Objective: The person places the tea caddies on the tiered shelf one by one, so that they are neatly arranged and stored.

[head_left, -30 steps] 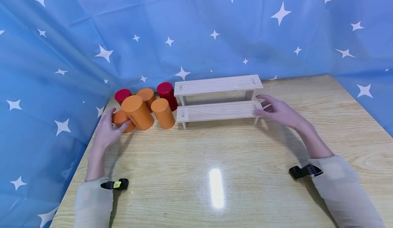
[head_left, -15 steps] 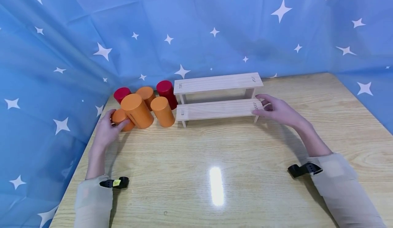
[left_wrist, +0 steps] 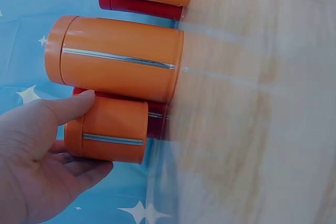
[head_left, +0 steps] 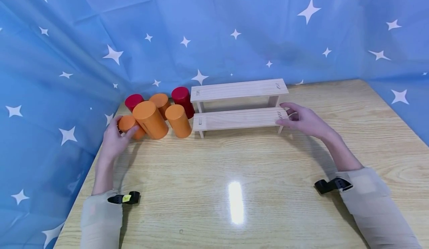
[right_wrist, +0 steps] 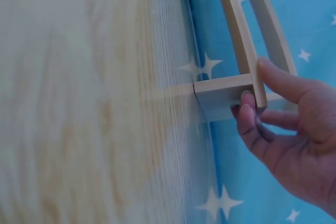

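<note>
My left hand (head_left: 115, 140) grips the short orange canister (left_wrist: 113, 132), thumb on one side and fingers round the other. In the left wrist view its base seems slightly off the tabletop. Close beside it stands a tall orange canister (head_left: 151, 120), upright. At the right, my right hand (head_left: 303, 120) pinches the right end of the lower board of a two-tier wooden shelf (head_left: 239, 88). Its thumb lies on the board's top and the fingertips are underneath, as the right wrist view shows.
Two more orange canisters (head_left: 178, 121) and two red canisters (head_left: 182, 101) are grouped left of the shelf, some partly hidden. A blue star-printed cloth (head_left: 214, 29) hangs behind and left of the wooden table (head_left: 187, 182).
My left hand has closed its grip on the short orange canister and shifted it slightly up and left in the head view. My right hand stays at the shelf's end.
</note>
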Demonstrator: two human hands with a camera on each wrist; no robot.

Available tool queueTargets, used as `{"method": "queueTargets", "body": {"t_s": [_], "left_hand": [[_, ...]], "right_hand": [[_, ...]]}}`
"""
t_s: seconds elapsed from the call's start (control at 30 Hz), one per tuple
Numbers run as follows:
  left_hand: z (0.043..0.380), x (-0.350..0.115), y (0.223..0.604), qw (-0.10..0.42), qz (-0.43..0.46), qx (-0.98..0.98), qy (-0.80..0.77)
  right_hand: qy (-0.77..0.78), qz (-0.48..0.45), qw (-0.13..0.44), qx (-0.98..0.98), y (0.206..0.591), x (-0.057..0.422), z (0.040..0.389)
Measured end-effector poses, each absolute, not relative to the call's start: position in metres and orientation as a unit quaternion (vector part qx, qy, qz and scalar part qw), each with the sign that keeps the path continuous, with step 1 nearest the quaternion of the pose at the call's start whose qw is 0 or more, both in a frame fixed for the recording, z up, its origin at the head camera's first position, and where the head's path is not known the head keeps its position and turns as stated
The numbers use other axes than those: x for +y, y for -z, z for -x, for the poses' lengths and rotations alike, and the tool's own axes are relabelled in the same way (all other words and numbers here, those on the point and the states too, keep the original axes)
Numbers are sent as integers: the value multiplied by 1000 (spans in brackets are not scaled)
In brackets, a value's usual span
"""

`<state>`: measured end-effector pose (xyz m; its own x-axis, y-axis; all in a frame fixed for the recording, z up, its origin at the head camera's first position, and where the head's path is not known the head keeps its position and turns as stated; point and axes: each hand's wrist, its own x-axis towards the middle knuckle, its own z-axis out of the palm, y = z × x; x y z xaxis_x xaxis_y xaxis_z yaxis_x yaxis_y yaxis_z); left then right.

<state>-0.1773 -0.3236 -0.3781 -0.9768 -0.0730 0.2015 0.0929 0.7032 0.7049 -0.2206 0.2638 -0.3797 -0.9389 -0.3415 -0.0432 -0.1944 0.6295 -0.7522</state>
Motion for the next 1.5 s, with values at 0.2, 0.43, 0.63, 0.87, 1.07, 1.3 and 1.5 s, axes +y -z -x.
{"method": "queueTargets", "body": {"t_s": [0.2, 0.43, 0.63, 0.87, 1.07, 1.3, 1.5], "left_hand": [[176, -321, 374, 155, -8, -910, 384], [174, -316, 365, 220, -60, -889, 397], [171, -310, 352, 276, -94, -857, 425], [166, -302, 338, 327, -108, -820, 458], [164, -292, 329, 343, -92, -807, 472], [162, -270, 320, 349, -48, -797, 490], [161, -254, 318, 337, -12, -796, 502]], "right_hand": [[409, 151, 92, 895, 380, 264, 222], [415, 156, 95, 891, 381, 264, 223], [416, 159, 97, 890, 382, 265, 223], [418, 159, 97, 889, 382, 266, 223], [416, 161, 96, 890, 381, 265, 223], [414, 156, 92, 892, 381, 264, 223], [414, 159, 94, 891, 381, 264, 223]]}}
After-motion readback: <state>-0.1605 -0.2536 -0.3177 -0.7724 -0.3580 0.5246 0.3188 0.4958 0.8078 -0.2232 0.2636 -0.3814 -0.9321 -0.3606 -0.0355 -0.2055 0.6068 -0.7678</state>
